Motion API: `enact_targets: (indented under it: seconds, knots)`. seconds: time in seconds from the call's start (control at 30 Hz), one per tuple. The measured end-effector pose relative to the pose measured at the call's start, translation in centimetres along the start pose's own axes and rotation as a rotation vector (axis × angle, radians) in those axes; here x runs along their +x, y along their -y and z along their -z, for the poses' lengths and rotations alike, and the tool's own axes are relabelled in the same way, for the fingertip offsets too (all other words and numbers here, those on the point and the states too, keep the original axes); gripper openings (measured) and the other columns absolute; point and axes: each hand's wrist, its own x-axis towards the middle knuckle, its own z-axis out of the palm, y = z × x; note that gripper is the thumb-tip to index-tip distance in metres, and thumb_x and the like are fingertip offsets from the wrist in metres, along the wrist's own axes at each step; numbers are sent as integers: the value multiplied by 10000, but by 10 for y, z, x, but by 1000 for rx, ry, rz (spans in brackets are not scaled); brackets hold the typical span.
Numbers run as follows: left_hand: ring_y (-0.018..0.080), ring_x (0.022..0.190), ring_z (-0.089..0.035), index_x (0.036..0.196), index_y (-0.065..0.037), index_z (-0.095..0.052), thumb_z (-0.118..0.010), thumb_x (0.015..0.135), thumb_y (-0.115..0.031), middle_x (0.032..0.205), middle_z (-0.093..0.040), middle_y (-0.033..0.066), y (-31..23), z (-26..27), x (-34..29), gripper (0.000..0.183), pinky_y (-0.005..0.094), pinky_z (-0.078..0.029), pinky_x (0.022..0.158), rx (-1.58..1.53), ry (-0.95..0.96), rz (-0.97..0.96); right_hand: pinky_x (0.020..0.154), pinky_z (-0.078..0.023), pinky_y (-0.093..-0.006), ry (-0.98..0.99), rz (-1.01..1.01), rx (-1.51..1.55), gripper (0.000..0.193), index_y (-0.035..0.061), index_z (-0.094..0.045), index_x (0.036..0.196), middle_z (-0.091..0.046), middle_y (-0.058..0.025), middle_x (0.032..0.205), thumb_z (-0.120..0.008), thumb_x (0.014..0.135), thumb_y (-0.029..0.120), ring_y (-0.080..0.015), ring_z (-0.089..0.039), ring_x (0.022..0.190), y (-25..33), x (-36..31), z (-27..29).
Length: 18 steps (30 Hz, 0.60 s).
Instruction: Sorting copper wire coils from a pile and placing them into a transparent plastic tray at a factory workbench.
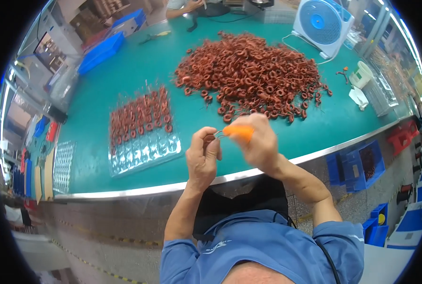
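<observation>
My right hand (262,147) is closed around an orange-handled tool (240,132), blurred by motion, whose thin metal end points toward my left hand (202,158). The fingers of my left hand are pinched together at that tip; whatever is between them is hidden or too small to make out. Both hands are above the table's near edge. Beyond them lies a large heap of red-brown wire-wound ring coils (249,71). To the left of my hands, a transparent blister tray (147,156) has rows of the same coils in its far part, while its nearer pockets hold none.
The green table (92,165) has a pale metal front edge. A blue-and-white fan (320,23) stands at the back right, near a white cup (361,75). Pliers (155,36) lie at the far left, by a blue bin (102,52). Another person's hand (193,5) shows across the table.
</observation>
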Motion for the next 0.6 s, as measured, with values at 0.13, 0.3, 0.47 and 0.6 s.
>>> enact_targets:
  seconds: [0.13,0.3,0.47,0.6]
  knots:
    - [127,608,-545,1169,-16,-467,-499,989,-75,738,-499,35,-13,-4,10,193,252,-449,577,-301,158,29,764,-505,-313,-45,-596,489,135,18,-698,961,-673,-96,979,-644,916,134,-215,-637,893,5,1,8]
    - [101,588,-506,1094,-15,-488,-508,1007,-146,712,-501,24,-9,7,3,158,231,-422,546,-271,96,113,775,-510,-304,-53,-295,186,140,-1,-691,951,-657,-81,992,-620,933,118,-201,-639,891,14,-7,-5]
    - [88,558,-466,1094,-30,-491,-489,1015,-155,691,-468,14,-16,-2,-7,147,223,-397,509,-500,-44,174,735,-491,-276,-68,-738,611,192,2,-696,951,-660,-64,978,-600,955,169,-144,-605,829,28,-8,-11]
    - [101,538,-410,1099,-34,-497,-454,1025,-154,669,-385,-2,-18,2,-5,147,248,-394,480,-412,-76,156,900,-464,-260,17,-736,649,304,-8,-611,1170,-630,-59,1046,-596,971,221,-133,-600,974,27,-12,-11]
